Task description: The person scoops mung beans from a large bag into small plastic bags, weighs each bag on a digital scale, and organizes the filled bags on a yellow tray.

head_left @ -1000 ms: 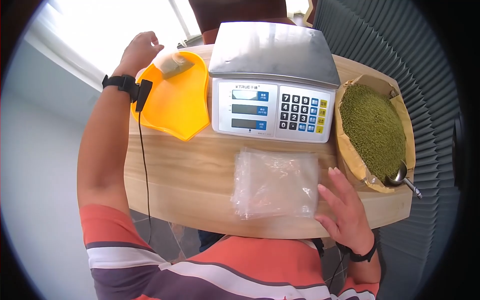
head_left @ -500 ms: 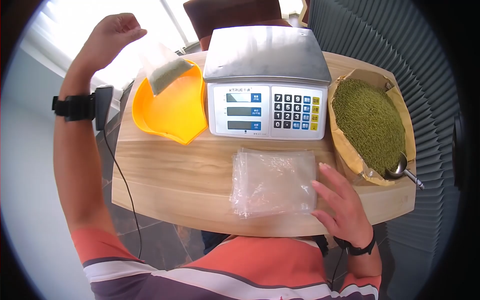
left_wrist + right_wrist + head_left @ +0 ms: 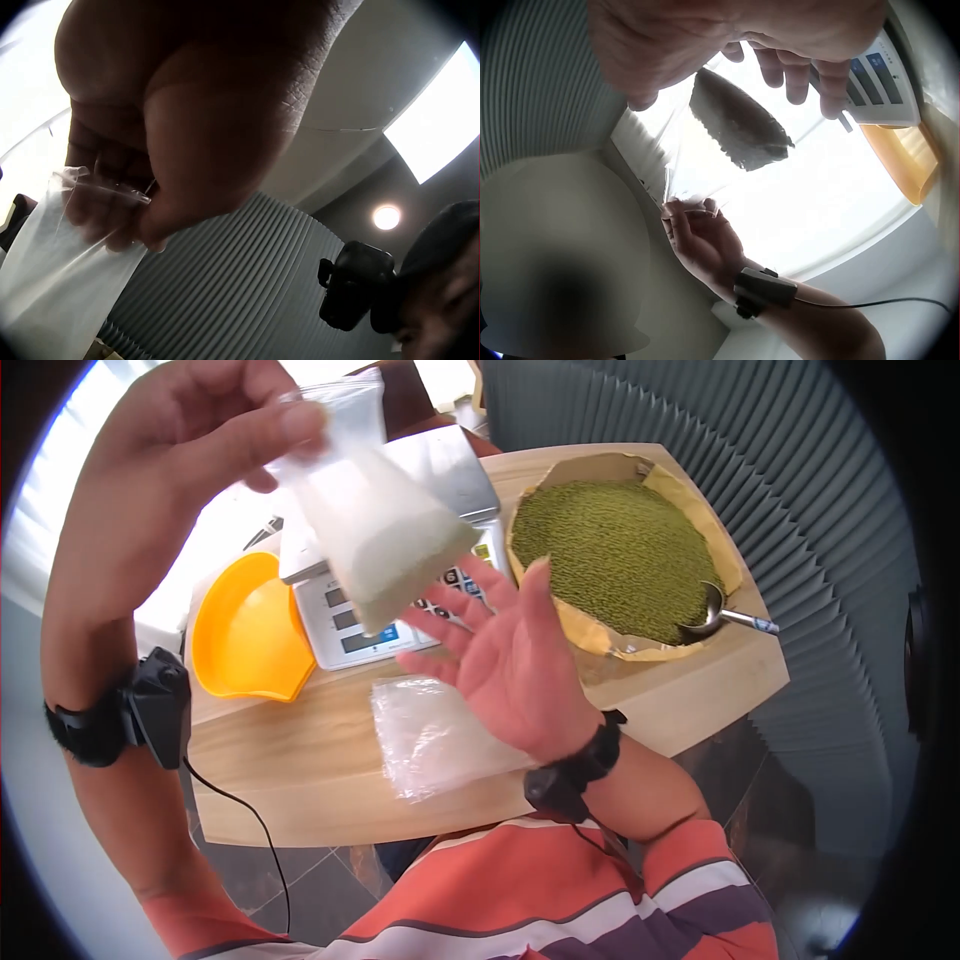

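Observation:
My left hand (image 3: 185,450) is raised at the upper left of the head view. Between thumb and fingers it pinches the top of a clear zip bag (image 3: 385,545). The bag hangs tilted, with a greenish filling gathered at its lower end. In the left wrist view, the bag's zip strip (image 3: 112,187) shows at the fingertips. My right hand (image 3: 520,675) is palm up with fingers spread, close by the bag's bottom. In the right wrist view, the dark filled end (image 3: 739,124) appears just past the right hand's fingers (image 3: 795,79).
Behind the bag stands a white scale (image 3: 345,625) with a metal platform (image 3: 440,470). A yellow scoop-shaped pan (image 3: 250,625) is at its left. To the right, a paper sack (image 3: 590,635) holds small green beans (image 3: 610,550) and a metal scoop (image 3: 712,610). Flat clear bags (image 3: 425,750) lie in front.
My left hand has lifted the filled bag out from over the yellow pan and brought it rightward, nearer the head. My right hand has risen from beside the flat bags and turned palm up.

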